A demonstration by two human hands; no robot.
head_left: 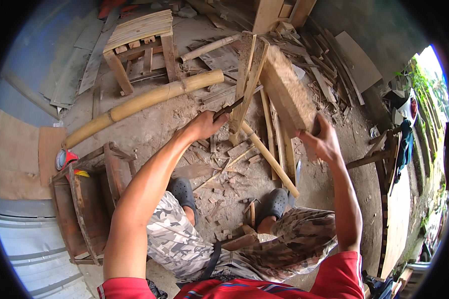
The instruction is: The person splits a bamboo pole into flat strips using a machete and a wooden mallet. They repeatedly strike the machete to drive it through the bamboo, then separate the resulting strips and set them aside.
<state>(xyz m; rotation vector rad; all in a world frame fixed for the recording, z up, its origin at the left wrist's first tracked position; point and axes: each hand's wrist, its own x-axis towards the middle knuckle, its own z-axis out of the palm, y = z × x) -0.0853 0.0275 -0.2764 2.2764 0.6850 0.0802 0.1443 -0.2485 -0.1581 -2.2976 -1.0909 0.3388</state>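
My left hand [208, 125] is closed around the dark handle of a knife [228, 108], whose far end meets an upright split length of bamboo [255, 74]. How deep the blade sits between the split halves I cannot tell. The bamboo's two pale strips stand side by side, its foot down among wood chips. Thumb and fingers of my right hand [326, 140] grip the near end of a thick, rough wooden block [287, 89]. Tilted and slightly blurred, the block is held up just right of the bamboo.
A long bamboo pole [149, 102] lies at the left, below a slatted wooden stool [140, 42]. Nearer stands a brown wooden frame [92, 199]. Thin poles [272, 162] lean before my feet amid scattered chips. Boards [329, 74] are heaped at the far right.
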